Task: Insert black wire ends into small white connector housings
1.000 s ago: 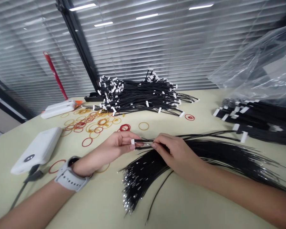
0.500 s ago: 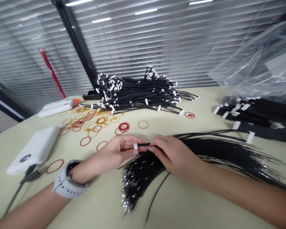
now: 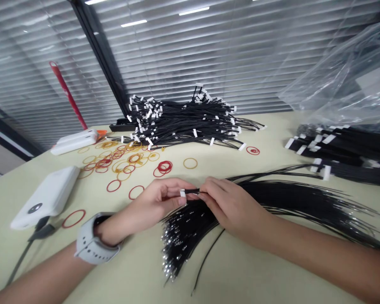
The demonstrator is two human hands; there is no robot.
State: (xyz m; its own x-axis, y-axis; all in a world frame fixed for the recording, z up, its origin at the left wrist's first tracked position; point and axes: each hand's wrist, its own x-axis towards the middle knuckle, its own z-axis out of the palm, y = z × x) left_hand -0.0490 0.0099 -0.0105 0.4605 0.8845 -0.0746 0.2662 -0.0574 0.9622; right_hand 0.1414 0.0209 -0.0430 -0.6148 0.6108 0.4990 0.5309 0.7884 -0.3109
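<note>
Between thumb and fingers, my left hand [image 3: 160, 196] pinches a small white connector [image 3: 183, 194] with black wires running out of it to the right. My right hand [image 3: 226, 204] grips those wires close to the connector, its fingertips almost touching my left fingers. Under both hands lies a thick bundle of loose black wires [image 3: 272, 198] with shiny metal ends, fanned toward me at the left end. The wires from the held connector seem to run back past my right hand, where white connectors [image 3: 326, 172] lie at their far end.
A pile of black cables [image 3: 183, 120] with white connectors lies by the window blinds. Red and yellow rubber bands [image 3: 114, 162] are scattered at left, beside a white power bank [image 3: 47, 196] with a cable and another white device [image 3: 74, 142]. More cables [image 3: 351, 147] and a clear plastic bag [image 3: 342, 71] are at right.
Both hands stay together at nearly the same spot, the connector still between them. The white connectors at the wires' far end have shifted slightly left and up.
</note>
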